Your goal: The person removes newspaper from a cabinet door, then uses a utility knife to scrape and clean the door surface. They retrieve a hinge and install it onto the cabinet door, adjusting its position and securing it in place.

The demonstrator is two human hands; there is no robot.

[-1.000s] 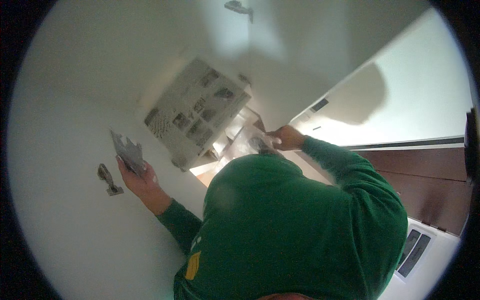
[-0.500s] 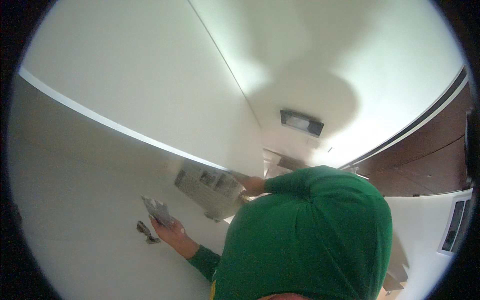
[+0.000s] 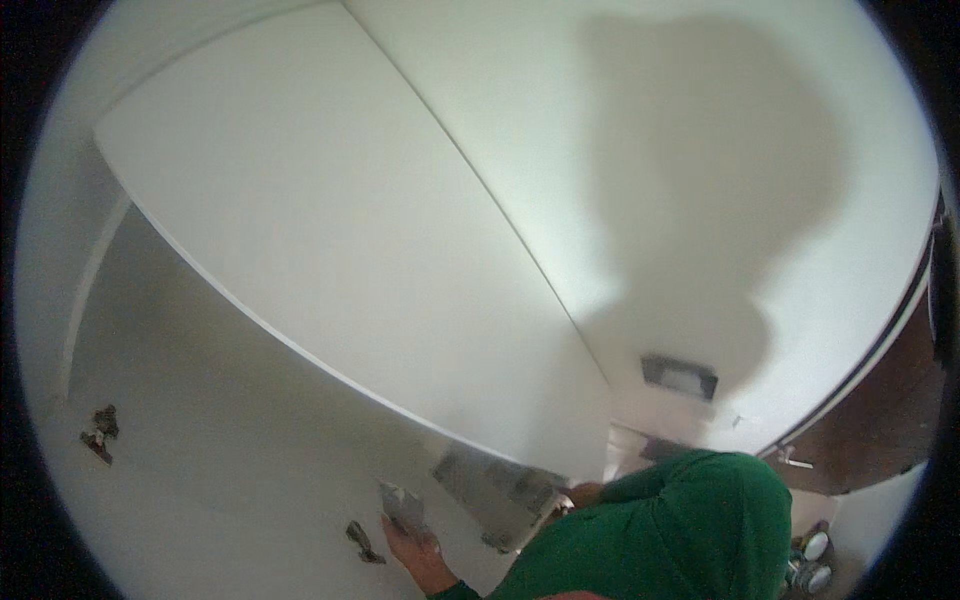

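Note:
My left hand (image 3: 418, 553) is closed round a putty knife (image 3: 403, 508), a flat grey blade with white smears, pointing up and left. White flecks show on the hand too. Just left of it a metal hinge (image 3: 365, 543) sits on a pale upright surface. My right hand (image 3: 582, 495) reaches in at the lower end of a large white panel (image 3: 350, 230), close to its edge. Its fingers are mostly hidden and blurred. Between the hands is a blurred grey boxy shape (image 3: 490, 495) with darker patches; its kind is unclear.
Another metal hinge (image 3: 100, 435) is farther left. A white wall (image 3: 540, 120) bearing my shadow meets the panel along a thin seam. A dark rectangular fitting (image 3: 680, 377) is on the wall. Dark brown panels (image 3: 880, 400) stand at right, with round white-faced items (image 3: 815, 560) below.
The view has tipped up, so my hands and sleeve appear lower and farther right. More of the white panel and the second hinge show. My left hand keeps its hold on the putty knife.

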